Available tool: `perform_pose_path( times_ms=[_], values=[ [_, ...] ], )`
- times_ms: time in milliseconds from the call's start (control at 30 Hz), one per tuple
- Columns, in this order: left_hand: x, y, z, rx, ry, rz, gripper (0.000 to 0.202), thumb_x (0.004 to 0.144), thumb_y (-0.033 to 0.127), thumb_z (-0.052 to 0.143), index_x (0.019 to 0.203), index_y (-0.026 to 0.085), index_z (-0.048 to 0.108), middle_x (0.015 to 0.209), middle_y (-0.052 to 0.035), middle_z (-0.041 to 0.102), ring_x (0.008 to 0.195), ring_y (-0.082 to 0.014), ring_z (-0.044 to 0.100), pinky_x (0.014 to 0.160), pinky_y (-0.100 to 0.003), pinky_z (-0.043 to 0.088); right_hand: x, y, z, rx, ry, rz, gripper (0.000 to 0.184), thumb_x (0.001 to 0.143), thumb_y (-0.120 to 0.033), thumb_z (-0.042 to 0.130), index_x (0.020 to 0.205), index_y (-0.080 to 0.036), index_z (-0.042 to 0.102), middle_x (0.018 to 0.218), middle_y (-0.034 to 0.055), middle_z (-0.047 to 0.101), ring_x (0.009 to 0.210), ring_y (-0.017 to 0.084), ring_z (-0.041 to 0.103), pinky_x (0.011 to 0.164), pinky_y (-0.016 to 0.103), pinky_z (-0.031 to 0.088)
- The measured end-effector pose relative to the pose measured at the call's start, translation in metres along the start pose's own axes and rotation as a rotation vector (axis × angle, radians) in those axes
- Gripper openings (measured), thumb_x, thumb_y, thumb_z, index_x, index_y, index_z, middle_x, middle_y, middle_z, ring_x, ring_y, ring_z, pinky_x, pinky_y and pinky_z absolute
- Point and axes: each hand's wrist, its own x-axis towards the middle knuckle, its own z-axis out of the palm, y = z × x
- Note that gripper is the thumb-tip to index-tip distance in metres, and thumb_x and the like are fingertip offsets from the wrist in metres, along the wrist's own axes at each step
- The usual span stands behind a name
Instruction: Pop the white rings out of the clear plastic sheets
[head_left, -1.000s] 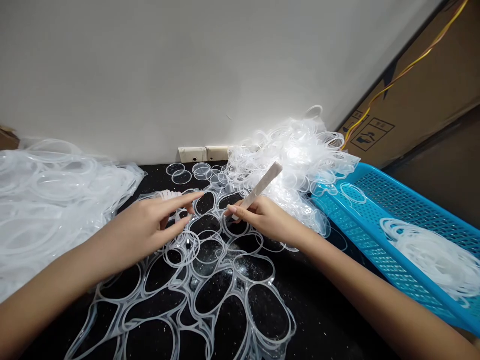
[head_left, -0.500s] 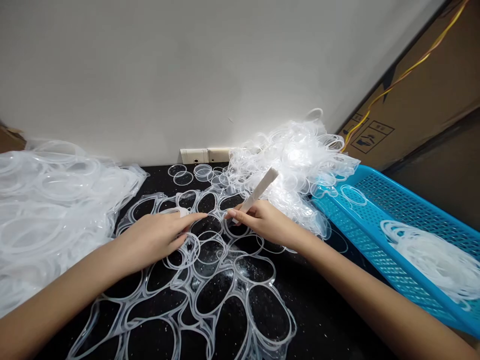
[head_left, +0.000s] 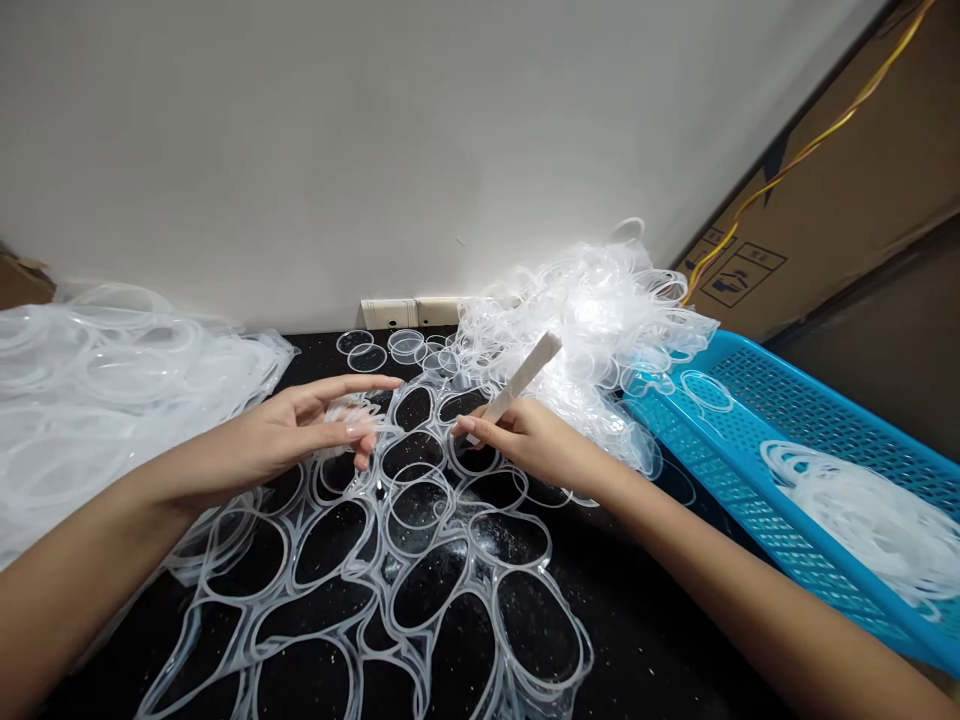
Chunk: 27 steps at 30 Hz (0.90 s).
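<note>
Head view: a web of clear plastic rings [head_left: 470, 545] lies flat and spread out on a black worktop [head_left: 660, 600]. At the web's far left edge, the left hand [head_left: 300, 430] is held wide, its fingers apart around a wisp of clear plastic [head_left: 349, 412]; whether they grip it is hard to tell. The right hand [head_left: 517, 440] is narrowly pinched on a flat pale stick [head_left: 525, 375], whose lower end sits at the web's far edge. Left of the web lies a large heap of clear plastic [head_left: 112, 370]; beyond it, a rumpled heap [head_left: 592, 320] and some loose rings [head_left: 367, 357]. Right of it, a blue plastic tray [head_left: 787, 540] holds a smaller bundle of rings [head_left: 855, 520].
</note>
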Motion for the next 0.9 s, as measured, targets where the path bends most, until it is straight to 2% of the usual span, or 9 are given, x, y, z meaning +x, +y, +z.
perform_pose_path(
  times_ms=[167, 233, 300, 367, 433, 533, 633, 733, 900],
  values=[
    [0.003, 0.003, 0.019, -0.602, 0.165, 0.037, 0.051, 0.079, 0.020, 0.048, 0.127, 0.033, 0.039, 0.085, -0.0012, 0.062, 0.059, -0.0083, 0.053, 0.065, -0.025, 0.050, 0.000, -0.001, 0.000, 0.045, 0.007, -0.013, 0.031, 0.086, -0.039, 0.045, 0.085, -0.016, 0.066, 0.077, 0.0057, 0.066, 0.067, 0.013, 0.058, 0.057, 0.025, 0.042],
    [0.003, 0.003, 0.025, -0.717, 0.224, 0.084, 0.051, 0.080, 0.020, 0.041, 0.128, 0.037, 0.037, 0.101, -0.0019, 0.061, 0.049, -0.0037, 0.045, 0.050, -0.018, 0.047, 0.000, 0.000, 0.000, 0.035, 0.002, -0.005, 0.033, 0.086, -0.041, 0.044, 0.082, -0.016, 0.066, 0.075, 0.0055, 0.066, 0.063, 0.012, 0.057, 0.055, 0.025, 0.040],
    [0.002, 0.001, 0.029, -0.684, 0.172, 0.118, 0.052, 0.080, 0.024, 0.037, 0.130, 0.041, 0.032, 0.115, -0.0034, 0.056, 0.043, -0.0018, 0.037, 0.033, -0.013, 0.033, 0.000, 0.000, 0.000, 0.011, -0.006, 0.012, 0.037, 0.086, -0.043, 0.042, 0.081, -0.016, 0.066, 0.070, 0.0051, 0.065, 0.058, 0.011, 0.054, 0.051, 0.025, 0.038],
    [0.001, -0.004, 0.033, -0.484, 0.066, 0.149, 0.055, 0.080, 0.027, 0.038, 0.131, 0.042, 0.027, 0.128, -0.0053, 0.047, 0.042, -0.0019, 0.038, 0.028, -0.013, 0.024, 0.000, 0.000, 0.000, -0.007, -0.010, 0.021, 0.039, 0.087, -0.042, 0.039, 0.082, -0.015, 0.066, 0.065, 0.0043, 0.063, 0.053, 0.010, 0.052, 0.048, 0.024, 0.036],
    [0.002, -0.010, 0.040, -0.135, 0.006, 0.182, 0.053, 0.081, 0.028, 0.041, 0.131, 0.042, 0.030, 0.138, -0.0053, 0.036, 0.047, -0.0029, 0.045, 0.033, -0.016, 0.033, 0.000, 0.000, 0.000, -0.010, -0.012, 0.026, 0.037, 0.087, -0.040, 0.039, 0.082, -0.015, 0.066, 0.062, 0.0033, 0.062, 0.049, 0.009, 0.048, 0.045, 0.023, 0.034],
    [0.004, -0.019, 0.055, 0.511, 0.059, 0.319, 0.043, 0.085, 0.027, 0.040, 0.127, 0.036, 0.040, 0.143, -0.0053, 0.027, 0.064, -0.0084, 0.057, 0.057, -0.026, 0.048, 0.000, -0.001, -0.001, -0.017, -0.015, 0.030, 0.035, 0.086, -0.037, 0.040, 0.077, -0.014, 0.065, 0.060, 0.0024, 0.061, 0.045, 0.007, 0.045, 0.043, 0.022, 0.032],
    [0.007, -0.027, 0.070, 1.021, 0.134, 0.518, 0.038, 0.087, 0.026, 0.035, 0.123, 0.025, 0.047, 0.138, -0.0084, 0.037, 0.086, -0.0191, 0.061, 0.067, -0.032, 0.049, 0.000, -0.001, -0.001, -0.023, -0.019, 0.015, 0.033, 0.086, -0.034, 0.040, 0.076, -0.013, 0.064, 0.060, 0.0025, 0.061, 0.049, 0.008, 0.050, 0.046, 0.021, 0.035],
    [0.008, -0.032, 0.079, 1.298, 0.159, 0.590, 0.036, 0.088, 0.028, 0.034, 0.116, 0.018, 0.055, 0.129, -0.0102, 0.049, 0.076, -0.0190, 0.063, 0.057, -0.029, 0.049, 0.000, 0.001, 0.002, -0.022, -0.027, -0.013, 0.031, 0.086, -0.032, 0.040, 0.079, -0.014, 0.064, 0.061, 0.0024, 0.061, 0.054, 0.008, 0.054, 0.050, 0.020, 0.038],
    [0.007, -0.034, 0.083, 1.461, 0.221, 0.631, 0.035, 0.088, 0.029, 0.034, 0.110, 0.017, 0.059, 0.126, -0.0099, 0.051, 0.064, -0.0161, 0.064, 0.048, -0.026, 0.046, 0.000, 0.005, 0.009, -0.029, -0.024, -0.035, 0.033, 0.086, -0.031, 0.040, 0.067, -0.015, 0.060, 0.059, 0.0014, 0.060, 0.050, 0.007, 0.051, 0.047, 0.020, 0.036]
  ],
)
